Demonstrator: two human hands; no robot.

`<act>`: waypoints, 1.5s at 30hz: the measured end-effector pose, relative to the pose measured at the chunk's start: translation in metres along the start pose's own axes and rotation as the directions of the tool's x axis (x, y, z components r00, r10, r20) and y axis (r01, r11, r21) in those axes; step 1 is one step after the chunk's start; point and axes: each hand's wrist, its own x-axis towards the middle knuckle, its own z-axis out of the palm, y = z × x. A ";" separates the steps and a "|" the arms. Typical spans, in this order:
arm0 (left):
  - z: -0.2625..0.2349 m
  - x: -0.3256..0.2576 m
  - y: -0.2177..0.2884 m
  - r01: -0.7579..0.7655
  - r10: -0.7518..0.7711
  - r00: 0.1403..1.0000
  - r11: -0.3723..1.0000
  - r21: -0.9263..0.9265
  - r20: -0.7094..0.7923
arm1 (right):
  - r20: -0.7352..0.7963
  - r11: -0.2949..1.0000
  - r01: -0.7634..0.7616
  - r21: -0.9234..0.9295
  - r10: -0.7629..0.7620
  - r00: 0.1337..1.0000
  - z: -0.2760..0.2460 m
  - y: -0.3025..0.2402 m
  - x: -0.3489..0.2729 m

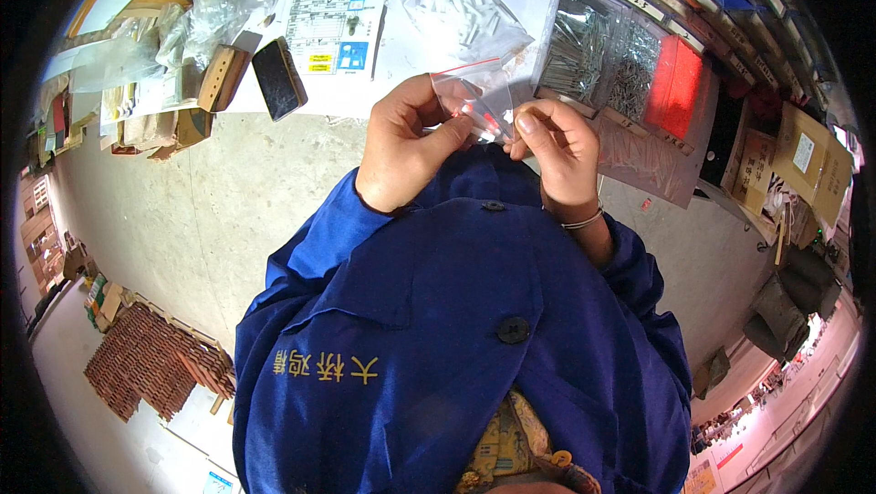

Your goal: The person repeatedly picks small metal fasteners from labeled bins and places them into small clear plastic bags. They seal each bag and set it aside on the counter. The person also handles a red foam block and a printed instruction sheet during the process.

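Between my hands, in front of my chest, is a small clear zip bag [476, 77] with a red line along its top edge. Small red and white pieces show in or behind its lower part; their kind is too small to tell. My left hand [411, 134] pinches the bag's left side with thumb and fingers. At the lower right corner, my right hand [558, 143] has its thumb and forefinger pressed together on the bag. Just beyond lies a larger clear bag [461, 10] full of white, tube-like pieces.
To the right, bins hold thin metal pins [577, 47] and a bright red block of material [675, 83]. Labelled drawers [675, 1] line the far right. A black phone [279, 80], a wooden block with holes [222, 77] and a printed sheet [333, 10] lie at the left.
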 end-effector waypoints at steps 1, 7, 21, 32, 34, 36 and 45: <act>0.000 0.000 0.001 -0.009 0.009 1.000 1.000 -0.004 0.009 | 0.005 0.998 -0.034 0.051 0.034 0.999 0.000 0.000 0.001; -0.002 -0.002 0.000 -0.018 0.017 0.999 0.999 0.032 0.039 | 0.128 0.994 -0.099 -0.051 0.105 0.986 0.001 -0.003 0.001; -0.008 -0.007 0.003 -0.026 0.023 0.999 0.995 0.097 0.033 | -0.028 0.950 0.107 -0.294 -0.121 0.992 0.009 0.001 -0.007; -0.013 -0.007 0.007 0.184 -0.189 0.982 0.952 -0.245 0.000 | 0.014 0.978 0.110 -0.178 -0.109 0.994 0.014 0.005 -0.006; -0.014 -0.006 0.005 0.151 -0.152 0.988 0.964 -0.219 0.010 | -0.017 0.970 0.173 -0.170 -0.178 0.984 0.016 0.003 -0.006; -0.016 -0.005 0.004 0.125 -0.124 0.992 0.970 -0.207 0.017 | 0.021 0.912 0.291 -0.290 -0.298 0.954 0.015 -0.001 -0.004; -0.006 -0.002 0.006 0.168 -0.168 0.985 0.931 -0.323 0.027 | 0.363 0.459 0.626 -0.630 -0.539 0.760 0.007 -0.009 0.008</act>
